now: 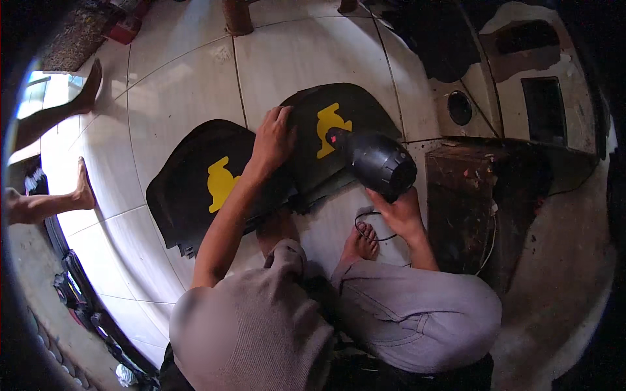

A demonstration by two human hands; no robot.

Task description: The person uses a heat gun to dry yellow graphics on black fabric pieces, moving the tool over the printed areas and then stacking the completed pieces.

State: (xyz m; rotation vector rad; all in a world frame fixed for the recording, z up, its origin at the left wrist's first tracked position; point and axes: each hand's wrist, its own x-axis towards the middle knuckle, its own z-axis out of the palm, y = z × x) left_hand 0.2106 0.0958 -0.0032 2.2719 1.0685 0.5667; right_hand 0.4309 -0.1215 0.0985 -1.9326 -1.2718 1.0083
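My right hand (401,212) grips a black hair dryer (381,163) from below; its handle is mostly hidden. The nozzle points left, over a yellow cut-out shape (326,124) on a black rounded sheet (372,107). My left hand (274,140) is closed at the left edge of that sheet, fingers together and fingertips partly hidden. Left of it, under my forearm, lies a stack of similar black sheets (186,166), with another yellow shape (222,184) on the top one.
Pale floor tiles (182,85) lie under the sheets. A thin black cord (375,238) loops by my bare foot (360,244). To the right stand a dark worn box (456,202) and a speaker cabinet (460,107). Another person's feet (85,189) are at the left.
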